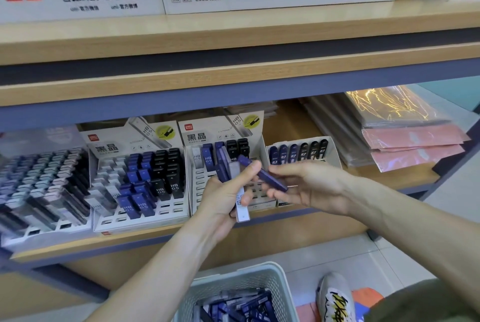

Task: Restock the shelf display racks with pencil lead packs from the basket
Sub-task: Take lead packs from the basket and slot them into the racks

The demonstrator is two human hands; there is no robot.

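My left hand [223, 197] grips a bunch of pencil lead packs [228, 168], blue and clear ones, in front of the middle display rack [197, 191]. My right hand [306, 186] pinches one blue lead pack [272, 178], held slanted between both hands; its upper end touches my left thumb. The middle rack holds a few packs only in its top rows, and its lower slots stand bare. On the floor below sits a pale basket [272, 285] with several more blue and clear packs.
A fuller rack [145, 178] with blue and black packs stands to the left, another crowded rack [41, 181] further left. A small box of dark lead tubes [298, 152] sits right of the middle rack. Pink and gold wrapped sheets [410, 139] lie at right. My shoe [335, 298] is beside the basket.
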